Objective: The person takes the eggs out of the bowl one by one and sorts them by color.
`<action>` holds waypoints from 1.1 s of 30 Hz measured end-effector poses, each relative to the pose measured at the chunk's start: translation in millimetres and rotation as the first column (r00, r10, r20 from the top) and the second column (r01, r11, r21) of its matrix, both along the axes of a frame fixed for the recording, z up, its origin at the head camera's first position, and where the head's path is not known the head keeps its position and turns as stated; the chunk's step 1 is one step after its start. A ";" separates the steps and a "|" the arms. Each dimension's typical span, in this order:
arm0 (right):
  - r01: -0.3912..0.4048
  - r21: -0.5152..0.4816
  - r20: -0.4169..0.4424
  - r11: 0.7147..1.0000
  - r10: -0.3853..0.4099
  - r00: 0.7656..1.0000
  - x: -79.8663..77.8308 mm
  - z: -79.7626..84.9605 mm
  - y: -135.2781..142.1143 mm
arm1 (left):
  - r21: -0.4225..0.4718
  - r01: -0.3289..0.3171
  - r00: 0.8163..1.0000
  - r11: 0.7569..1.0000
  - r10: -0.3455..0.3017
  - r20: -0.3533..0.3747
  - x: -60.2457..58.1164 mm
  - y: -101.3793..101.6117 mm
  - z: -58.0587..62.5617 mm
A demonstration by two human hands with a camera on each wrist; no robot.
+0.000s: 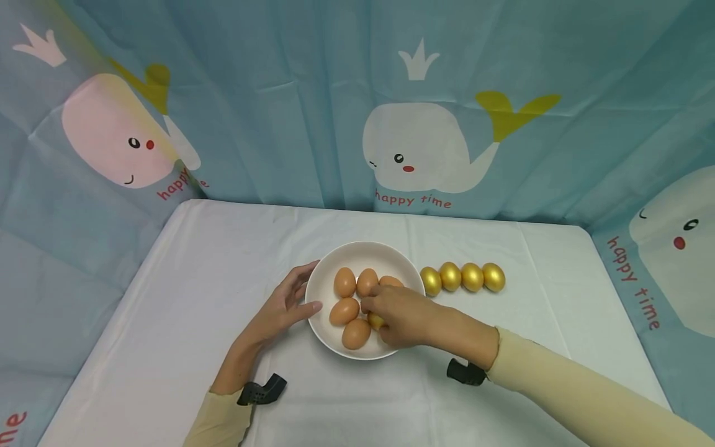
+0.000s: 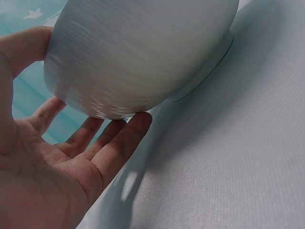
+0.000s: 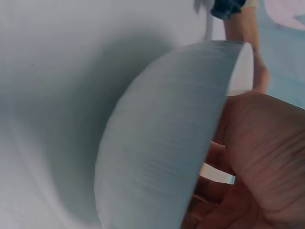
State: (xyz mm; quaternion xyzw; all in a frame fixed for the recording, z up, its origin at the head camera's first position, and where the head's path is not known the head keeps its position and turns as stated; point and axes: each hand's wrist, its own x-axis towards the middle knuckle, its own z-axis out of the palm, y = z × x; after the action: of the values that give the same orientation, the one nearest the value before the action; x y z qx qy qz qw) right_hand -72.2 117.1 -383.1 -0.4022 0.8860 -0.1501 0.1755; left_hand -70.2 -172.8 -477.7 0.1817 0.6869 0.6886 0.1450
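Note:
A white bowl [image 1: 365,251] holds several brown eggs [image 1: 344,311]. Inside it, my right hand [image 1: 404,313] reaches over the rim with bent fingers round a golden egg [image 1: 375,320], which is mostly covered by the hand. In the right wrist view the bowl wall [image 3: 152,138] hides the fingertips and the egg. My left hand [image 1: 287,301] holds the bowl's left side, thumb at the rim and fingers against the outer wall. The left wrist view shows those fingers [image 2: 116,150] touching the bowl [image 2: 143,57] from below its side.
Just right of the bowl, several golden eggs [image 1: 472,277] lie in a row on the white tablecloth [image 1: 223,248]. A blue curtain [image 1: 313,124] with whale prints stands behind and beside the table. Each wrist carries a small black camera mount [image 1: 262,390].

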 end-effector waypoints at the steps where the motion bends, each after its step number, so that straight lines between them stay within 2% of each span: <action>1: 0.001 -0.005 -0.003 1.000 -0.001 1.000 -0.2 1.2 1.2 | 0.001 0.000 1.000 1.000 0.000 -0.001 -0.1 0.0 0.1; 9: 0.048 -0.056 0.023 0.997 -0.047 0.999 -3.5 11.4 12.8 | 0.009 -0.005 1.000 1.000 0.005 0.002 0.7 -0.3 0.9; 13: 0.114 -0.107 0.039 0.988 -0.111 0.993 -1.6 16.4 20.5 | -0.001 -0.004 1.000 1.000 0.004 0.001 1.3 -0.2 1.1; 16: 0.172 -0.176 0.053 0.969 -0.165 0.985 -0.3 17.9 29.7 | -0.012 -0.004 1.000 1.000 0.004 0.000 1.2 -0.1 1.3; 23: 0.301 -0.363 0.125 0.882 -0.274 0.954 1.1 16.2 53.1 | -0.014 -0.010 1.000 1.000 0.010 0.010 1.1 0.3 1.2; 26: 0.329 -0.423 0.126 0.844 -0.305 0.944 2.8 12.9 60.9 | -0.013 -0.008 1.000 1.000 0.008 0.015 1.0 0.2 1.0; 33: 0.421 -0.536 0.134 0.731 -0.419 0.898 6.9 6.5 75.8 | -0.012 -0.010 1.000 1.000 0.010 0.022 1.6 1.2 2.2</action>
State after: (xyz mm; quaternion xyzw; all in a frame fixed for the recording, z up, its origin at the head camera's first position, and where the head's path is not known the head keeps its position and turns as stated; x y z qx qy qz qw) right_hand -65.3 192.9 -376.6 -0.2245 0.8714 -0.4359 0.0153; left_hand -68.6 -171.7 -475.6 0.1698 0.6900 0.6873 0.1502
